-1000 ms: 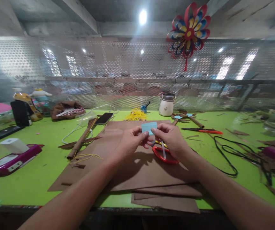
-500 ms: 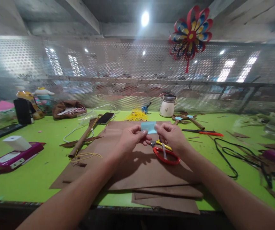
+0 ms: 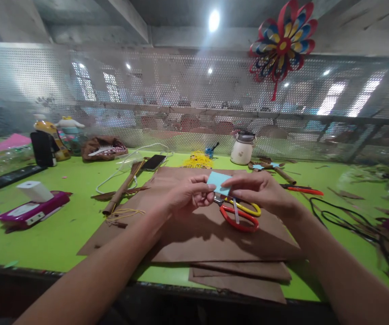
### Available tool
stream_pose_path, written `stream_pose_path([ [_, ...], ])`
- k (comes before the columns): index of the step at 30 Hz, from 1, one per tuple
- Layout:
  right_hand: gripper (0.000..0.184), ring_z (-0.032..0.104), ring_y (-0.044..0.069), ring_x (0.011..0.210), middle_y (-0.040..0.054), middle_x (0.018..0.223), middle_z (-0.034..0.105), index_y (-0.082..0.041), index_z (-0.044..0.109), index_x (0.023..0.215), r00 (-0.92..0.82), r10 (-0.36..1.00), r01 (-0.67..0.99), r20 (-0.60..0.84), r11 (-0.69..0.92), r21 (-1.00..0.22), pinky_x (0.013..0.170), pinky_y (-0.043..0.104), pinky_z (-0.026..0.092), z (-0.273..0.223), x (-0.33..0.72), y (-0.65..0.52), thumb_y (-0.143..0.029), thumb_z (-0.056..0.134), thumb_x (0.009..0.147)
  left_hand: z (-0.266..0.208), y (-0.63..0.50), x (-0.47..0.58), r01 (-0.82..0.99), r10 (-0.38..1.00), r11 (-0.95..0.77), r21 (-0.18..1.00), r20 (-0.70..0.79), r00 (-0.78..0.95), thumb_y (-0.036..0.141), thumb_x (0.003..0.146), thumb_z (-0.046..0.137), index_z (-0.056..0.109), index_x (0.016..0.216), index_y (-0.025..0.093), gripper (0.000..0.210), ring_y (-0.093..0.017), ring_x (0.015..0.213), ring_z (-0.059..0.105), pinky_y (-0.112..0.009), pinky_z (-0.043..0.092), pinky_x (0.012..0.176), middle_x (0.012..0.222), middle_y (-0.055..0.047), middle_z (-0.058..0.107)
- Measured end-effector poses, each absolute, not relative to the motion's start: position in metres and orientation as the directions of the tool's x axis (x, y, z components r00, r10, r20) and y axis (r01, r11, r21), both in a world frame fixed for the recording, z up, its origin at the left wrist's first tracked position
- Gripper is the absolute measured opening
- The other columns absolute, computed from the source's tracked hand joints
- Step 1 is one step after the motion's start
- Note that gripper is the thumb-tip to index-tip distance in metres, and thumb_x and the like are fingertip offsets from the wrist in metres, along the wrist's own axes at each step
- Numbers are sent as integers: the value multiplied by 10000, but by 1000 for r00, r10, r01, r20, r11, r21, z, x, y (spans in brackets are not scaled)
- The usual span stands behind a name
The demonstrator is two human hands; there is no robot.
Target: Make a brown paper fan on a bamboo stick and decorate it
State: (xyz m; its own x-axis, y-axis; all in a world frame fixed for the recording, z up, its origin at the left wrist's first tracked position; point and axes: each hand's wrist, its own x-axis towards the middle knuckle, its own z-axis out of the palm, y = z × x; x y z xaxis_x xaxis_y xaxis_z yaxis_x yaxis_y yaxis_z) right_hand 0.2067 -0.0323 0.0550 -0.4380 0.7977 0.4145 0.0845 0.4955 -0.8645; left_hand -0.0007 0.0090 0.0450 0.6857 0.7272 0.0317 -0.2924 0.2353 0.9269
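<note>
A small light-blue piece of paper (image 3: 218,182) is held up between my two hands, over brown paper sheets (image 3: 194,239). My left hand (image 3: 194,192) pinches its left edge between thumb and fingers. At its right edge, the fingertips and thumb of my right hand (image 3: 265,192) close on the paper. Just below the hands lie scissors (image 3: 240,225) with one red and one yellow handle loop. A thin whitish strip (image 3: 236,212) crosses the handles. The scissor blades are mostly hidden by my left hand.
To the left lie a brown paper roll (image 3: 121,194), a phone (image 3: 153,162) and a purple power strip (image 3: 33,211). Behind stand yellow shreds (image 3: 198,160) and a white jar (image 3: 242,148). At right are red-handled scissors (image 3: 304,189) and a black cord (image 3: 336,216).
The blue paper has tilted, its right side now lower. My right hand has shifted right and flattened over its edge, uncovering the yellow scissor loop. The whole view has swung slightly.
</note>
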Motion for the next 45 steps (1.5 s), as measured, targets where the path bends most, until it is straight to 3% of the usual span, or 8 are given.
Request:
stream_pose_path([
  [4,266,662,158,756,41,864,713,-198,698,1022,-466,772,179,432,561,-808,698,275,538,57,209,-36,-192,643,762,47,7,-2,-282,707,236,930,35,706,112,701,670,593,835,95,155,-43,520,496,-175,335,506,619,5,556],
  [9,119,632,148,669,47,751,703,-164,728,846,-365,713,365,598,701,-613,609,251,495,51,201,-36,-204,665,754,46,6,-1,-243,692,194,950,43,720,106,705,657,589,795,96,113,-38,500,477,-182,306,488,587,17,542],
  [17,109,613,151,720,53,806,676,-197,723,841,-410,604,405,683,792,-457,650,281,483,50,198,-33,-230,627,802,42,8,3,-218,754,-20,976,158,638,181,714,700,596,883,107,212,-125,663,612,-255,442,623,750,-57,660],
  [28,133,609,177,789,57,834,674,-215,727,852,-426,717,309,553,689,-656,727,339,494,49,203,-26,-306,654,788,41,5,5,-233,727,-48,971,193,659,181,718,716,588,962,113,284,-139,679,635,-286,487,684,766,-59,675],
  [35,201,625,147,619,18,686,671,-182,655,718,-282,873,133,399,447,-885,614,298,503,32,192,-20,-379,668,757,40,3,12,-207,753,-47,977,171,636,166,701,732,564,946,109,302,-142,634,642,-295,510,653,726,-45,676],
  [38,234,620,143,594,20,661,665,-170,617,713,-238,892,98,385,416,-904,593,297,512,29,187,-17,-394,675,745,40,3,14,-189,776,-44,981,152,613,117,720,704,561,939,100,262,-136,631,645,-289,517,653,715,-47,675],
  [45,260,591,131,549,7,602,628,-167,578,691,-123,897,191,424,440,-877,524,261,484,25,181,-15,-402,685,719,40,4,14,-155,805,-30,988,116,582,86,711,699,559,896,93,231,-130,613,642,-281,527,632,687,-46,668],
])
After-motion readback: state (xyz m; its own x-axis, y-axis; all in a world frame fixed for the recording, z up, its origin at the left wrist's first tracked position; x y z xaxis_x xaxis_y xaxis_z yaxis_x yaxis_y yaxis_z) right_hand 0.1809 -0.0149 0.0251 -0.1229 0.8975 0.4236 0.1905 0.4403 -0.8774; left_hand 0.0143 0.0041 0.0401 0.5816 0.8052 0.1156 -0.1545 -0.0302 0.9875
